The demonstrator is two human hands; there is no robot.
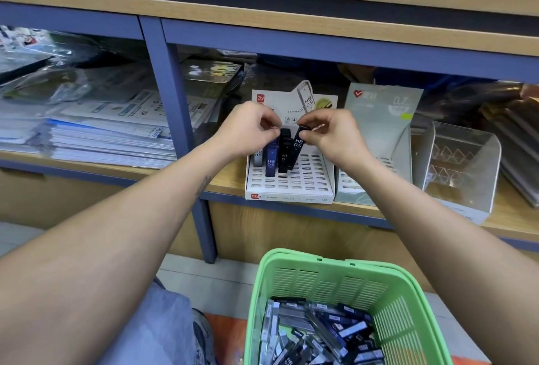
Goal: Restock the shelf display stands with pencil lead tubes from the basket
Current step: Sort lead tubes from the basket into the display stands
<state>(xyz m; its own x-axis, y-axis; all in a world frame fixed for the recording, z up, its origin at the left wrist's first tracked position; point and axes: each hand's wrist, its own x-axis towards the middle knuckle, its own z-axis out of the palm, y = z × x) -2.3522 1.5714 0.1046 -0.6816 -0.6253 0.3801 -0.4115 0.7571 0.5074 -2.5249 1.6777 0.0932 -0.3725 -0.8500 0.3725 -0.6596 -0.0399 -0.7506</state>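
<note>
L hand (250, 125), fingers curled, pinches the top of a black tube (285, 150) standing in the white slotted stand (291, 183). R hand (326, 131) pinches the cap of another black HB 0.5 tube (297, 147), long axis near upright, cap tilted toward 1 o'clock. 4 tubes visible at the stand: 1 clear, 1 blue, 2 black. Green basket (335, 280) at 6 o'clock holds many more, lying mixed; count unclear.

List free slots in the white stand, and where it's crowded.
White stand: front rows and right side of the slot grid are bare. Crowded at back left, where tubes stand and the left hand and right hand work. Clear stand looks empty.
</note>
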